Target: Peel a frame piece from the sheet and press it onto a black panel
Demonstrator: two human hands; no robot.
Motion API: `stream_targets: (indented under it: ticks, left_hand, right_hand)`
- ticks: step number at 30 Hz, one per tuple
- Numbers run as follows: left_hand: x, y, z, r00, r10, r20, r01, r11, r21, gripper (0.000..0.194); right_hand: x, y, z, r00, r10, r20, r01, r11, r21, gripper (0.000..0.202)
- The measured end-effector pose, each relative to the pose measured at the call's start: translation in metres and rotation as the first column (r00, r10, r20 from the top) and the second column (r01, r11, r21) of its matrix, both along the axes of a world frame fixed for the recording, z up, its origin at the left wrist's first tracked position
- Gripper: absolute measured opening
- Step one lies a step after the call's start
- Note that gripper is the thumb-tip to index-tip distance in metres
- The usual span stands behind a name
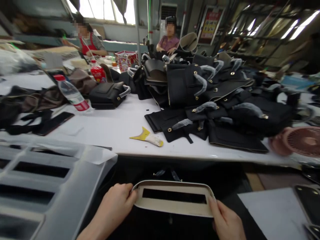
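My left hand (116,203) and my right hand (226,220) hold a beige panel (172,205) with a long slot cut through it, one hand gripping each end. The panel sits low at the front, over a dark bag body (160,226). Beyond it on the white table (112,126) lies a yellow scraper (147,136) with a pale handle.
A big heap of black bag parts (215,100) with wrapped handles fills the table's right. A water bottle (72,95), a black handbag (107,95) and brown bags (30,100) lie left. Grey slotted panels (37,180) stack at near left, a pink fan (300,141) at right. Two people sit beyond.
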State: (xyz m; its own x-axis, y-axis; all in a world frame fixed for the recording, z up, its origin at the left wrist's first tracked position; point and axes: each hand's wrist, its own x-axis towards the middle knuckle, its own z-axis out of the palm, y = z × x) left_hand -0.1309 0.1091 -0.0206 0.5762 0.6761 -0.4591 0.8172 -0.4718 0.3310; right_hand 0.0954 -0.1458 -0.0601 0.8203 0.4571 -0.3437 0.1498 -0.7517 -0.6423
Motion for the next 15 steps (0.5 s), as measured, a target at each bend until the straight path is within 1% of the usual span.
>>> stream_targets:
  ticks: [2,4,6,10,13,15]
  left_hand:
    - [0.002,0.002,-0.004,1.0,-0.003,0.008,0.004,0.998,-0.058,0.038]
    - [0.005,0.002,-0.006,1.0,0.006,0.0,-0.006,0.998,-0.061,0.039]
    - [0.005,0.002,-0.008,0.999,0.037,0.002,-0.037,0.998,-0.06,0.039]
    - [0.003,0.0,-0.014,0.99,0.123,0.071,-0.111,0.982,-0.152,0.044]
    - [-0.001,-0.005,-0.02,0.985,0.153,0.077,-0.142,0.981,-0.135,0.045]
    - [-0.003,-0.009,-0.023,0.987,0.145,0.065,-0.136,0.983,-0.127,0.047]
  right_hand:
    - [-0.003,0.006,0.006,0.997,-0.001,0.083,0.002,1.0,-0.009,0.071]
    - [-0.004,0.01,0.007,0.991,0.018,0.13,-0.015,1.0,-0.022,0.07]
    - [-0.004,0.01,0.006,0.986,0.028,0.166,-0.022,0.999,-0.04,0.07]
    - [-0.005,0.008,0.001,0.983,0.048,0.178,-0.033,0.996,-0.084,0.071]
    - [-0.005,0.008,0.0,0.978,0.064,0.199,-0.044,0.993,-0.108,0.071]
    - [-0.003,0.009,0.0,0.971,0.078,0.227,-0.054,0.993,-0.11,0.07]
